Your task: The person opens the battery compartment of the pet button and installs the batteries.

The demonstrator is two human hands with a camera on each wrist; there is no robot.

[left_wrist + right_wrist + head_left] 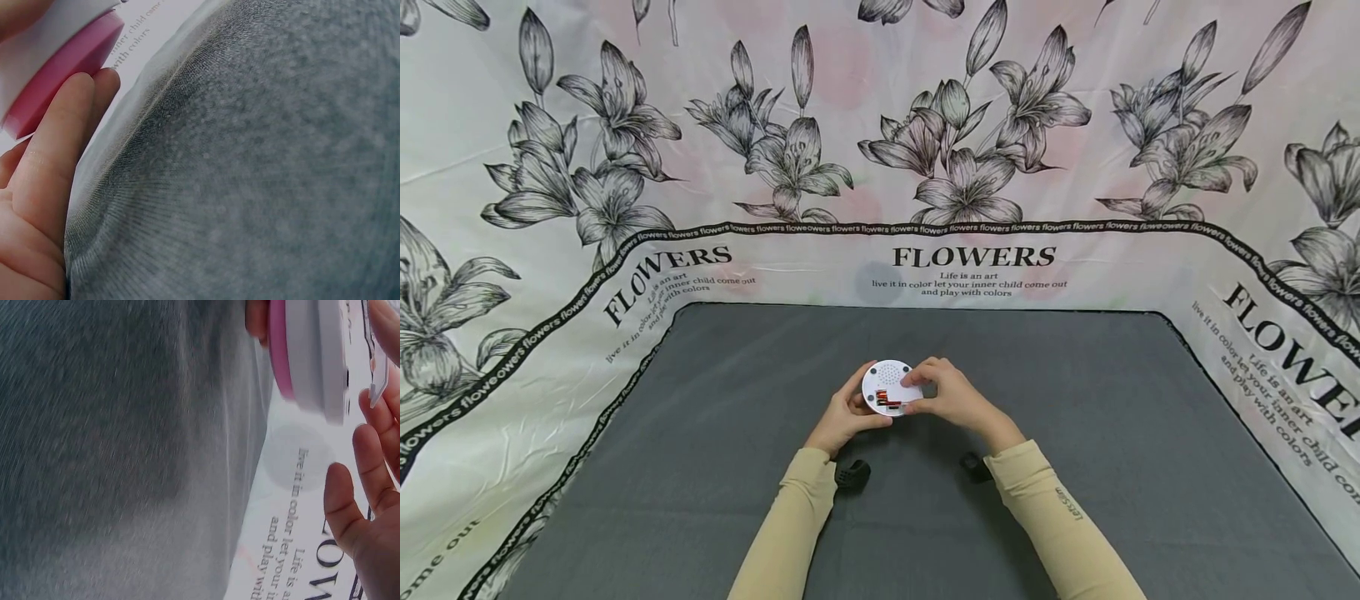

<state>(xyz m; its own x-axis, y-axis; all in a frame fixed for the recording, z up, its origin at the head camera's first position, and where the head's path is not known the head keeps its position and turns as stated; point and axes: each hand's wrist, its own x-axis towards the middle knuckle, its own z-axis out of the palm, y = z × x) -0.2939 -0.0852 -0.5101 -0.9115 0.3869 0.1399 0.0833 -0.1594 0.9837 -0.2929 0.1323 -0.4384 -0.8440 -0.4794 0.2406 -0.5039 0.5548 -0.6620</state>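
My left hand [838, 423] grips a round white device [887, 375] by its edge above the grey table. Its underside faces up, with a grid of small holes, dark round feet and an uncovered battery compartment [883, 398] showing red and coppery parts. A pink band [69, 69] runs round the far side, where the left fingers rest in the left wrist view. Between thumb and fingers, my right hand [958, 400] pinches a thin white plastic cover [379, 378]. In the right wrist view the cover is apart from the device, and the other right fingers are spread.
The grey tablecloth [737, 517] spreads beneath both hands. A white cloth printed with flowers and lettering [805, 267] borders the table and rises behind it. Black wrist cameras [853, 477] hang below the sleeves.
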